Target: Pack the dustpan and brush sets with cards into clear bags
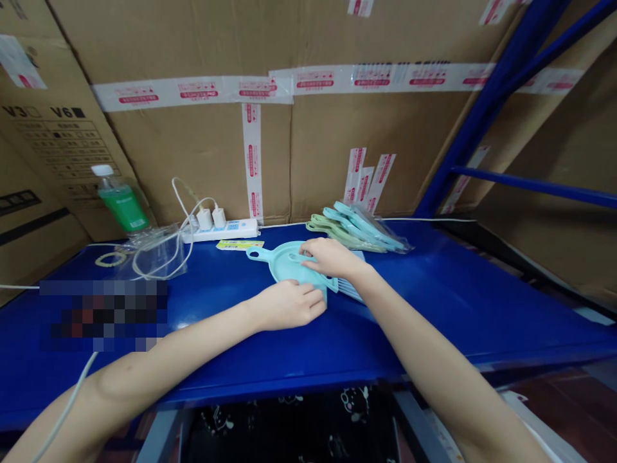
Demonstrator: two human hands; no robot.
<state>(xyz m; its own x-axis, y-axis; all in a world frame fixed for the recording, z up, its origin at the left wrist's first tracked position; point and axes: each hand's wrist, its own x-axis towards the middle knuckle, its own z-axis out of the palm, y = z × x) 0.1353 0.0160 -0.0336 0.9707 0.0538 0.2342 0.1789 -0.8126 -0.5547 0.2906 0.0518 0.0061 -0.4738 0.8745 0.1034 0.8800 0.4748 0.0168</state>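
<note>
A light-blue mini dustpan (279, 262) lies on the blue table, its looped handle pointing left. My left hand (292, 305) is closed on its near edge, with the fingertips partly hidden. Over the pan, my right hand (330, 256) pinches the handle of a matching small brush (351, 289). The brush's pale bristles stick out to the right, beneath my right wrist. Behind my right hand lie several green and blue dustpan-and-brush sets (359, 228) in clear plastic bags.
A white power strip (236, 228) with plugged-in chargers and loose cables stands at the back. To its left are a green bottle (126, 204) and a crumpled clear bag (166, 254). A blurred-out object (106, 315) lies front left. Cardboard (193, 141) walls the back; a blue metal frame (475, 128) rises at right.
</note>
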